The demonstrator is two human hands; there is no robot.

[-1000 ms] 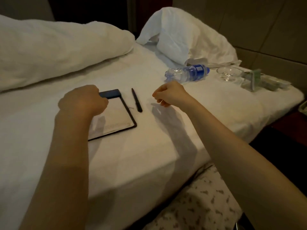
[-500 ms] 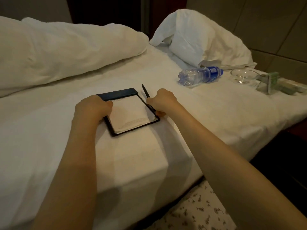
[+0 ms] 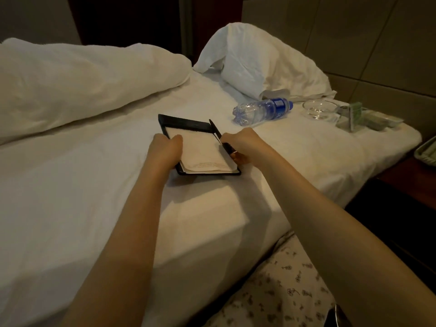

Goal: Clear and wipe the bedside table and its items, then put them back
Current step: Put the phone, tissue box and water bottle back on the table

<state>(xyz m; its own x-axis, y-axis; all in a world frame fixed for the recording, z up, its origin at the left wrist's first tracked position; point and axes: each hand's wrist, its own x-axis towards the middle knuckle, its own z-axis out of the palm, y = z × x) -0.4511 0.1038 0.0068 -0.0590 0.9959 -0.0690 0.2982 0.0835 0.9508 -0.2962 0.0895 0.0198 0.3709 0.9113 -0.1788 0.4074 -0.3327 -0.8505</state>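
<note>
A black notepad holder (image 3: 186,125) with white paper lies on the white bed sheet (image 3: 70,185). My left hand (image 3: 166,147) grips its left edge, thumb on the paper. My right hand (image 3: 240,145) grips a black pen (image 3: 215,132) that lies along the pad's right edge. Farther right on the bed lie a plastic water bottle (image 3: 262,110) on its side, a small glass dish (image 3: 319,109) and a clear stand with a green card (image 3: 350,116).
A bunched duvet (image 3: 82,79) fills the left, and a pillow (image 3: 264,57) leans at the head. The dark red bedside table (image 3: 405,175) shows at the right edge with a green tray (image 3: 427,152) on it.
My right hand moved left from the bare sheet and took hold of the pen. My left hand slid to the pad's left edge, and the pad turned and shifted toward the bed's edge.
</note>
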